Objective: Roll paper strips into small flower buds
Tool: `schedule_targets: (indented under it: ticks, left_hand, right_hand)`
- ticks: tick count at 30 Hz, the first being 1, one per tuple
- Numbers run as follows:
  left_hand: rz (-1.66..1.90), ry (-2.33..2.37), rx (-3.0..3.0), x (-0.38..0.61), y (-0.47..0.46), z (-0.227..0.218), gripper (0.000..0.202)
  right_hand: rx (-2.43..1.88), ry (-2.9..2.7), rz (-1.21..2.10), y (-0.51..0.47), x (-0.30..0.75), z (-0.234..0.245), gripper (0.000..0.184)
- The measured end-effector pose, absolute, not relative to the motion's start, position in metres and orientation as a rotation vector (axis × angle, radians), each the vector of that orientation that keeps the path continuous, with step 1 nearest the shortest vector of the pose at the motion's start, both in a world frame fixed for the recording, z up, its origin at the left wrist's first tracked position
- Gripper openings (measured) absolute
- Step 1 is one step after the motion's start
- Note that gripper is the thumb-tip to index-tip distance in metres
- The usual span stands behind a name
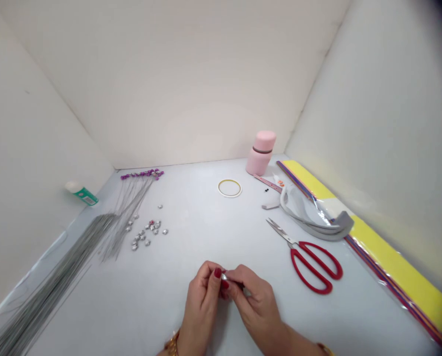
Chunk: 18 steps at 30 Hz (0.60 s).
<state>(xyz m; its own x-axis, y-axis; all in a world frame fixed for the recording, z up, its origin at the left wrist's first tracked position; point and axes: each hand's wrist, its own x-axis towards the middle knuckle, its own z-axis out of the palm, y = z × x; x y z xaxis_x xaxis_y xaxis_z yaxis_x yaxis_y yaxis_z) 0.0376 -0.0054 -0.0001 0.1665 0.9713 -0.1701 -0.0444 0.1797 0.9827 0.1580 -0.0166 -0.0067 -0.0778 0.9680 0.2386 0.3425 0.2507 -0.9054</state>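
Note:
My left hand (203, 296) and my right hand (253, 302) meet low in the middle of the white table (191, 222). Both pinch a small silvery piece (225, 277) between their fingertips; what it is, is too small to name. Ahead and to the left lies a scatter of small silver beads (147, 232). Beside them lie thin wires tipped with purple beads (141, 174), and a long bundle of bare grey wires (54, 282) runs along the left edge.
Red-handled scissors (310, 259) lie to the right, near curled grey sheets (317, 217) and a pack of yellow sheets (391, 262). A pink bottle (261, 153), a tape ring (229, 188) and a green-labelled glue tube (82, 194) stand farther back. White walls enclose three sides.

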Motion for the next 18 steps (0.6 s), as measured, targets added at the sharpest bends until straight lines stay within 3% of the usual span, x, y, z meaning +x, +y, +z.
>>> schedule_targets:
  ticks: [8, 14, 18]
  left_hand:
    - [0.948, 1.230, 1.421, 0.0307, -0.0054, 0.0028, 0.027]
    - [1.010, 1.148, 1.199, 0.0341, -0.0019, 0.0032, 0.031]
    - [0.954, 1.103, 1.192, 0.0375, -0.0075, 0.0003, 0.031]
  right_hand:
    - [-1.219, -1.901, 0.577, -0.0161, 0.1660, -0.0062, 0.022]
    - [-1.296, -1.601, 0.931, -0.0142, 0.1627, -0.0029, 0.010]
    - [-1.381, -1.657, 1.078, -0.0150, 0.1587, -0.0013, 0.016]
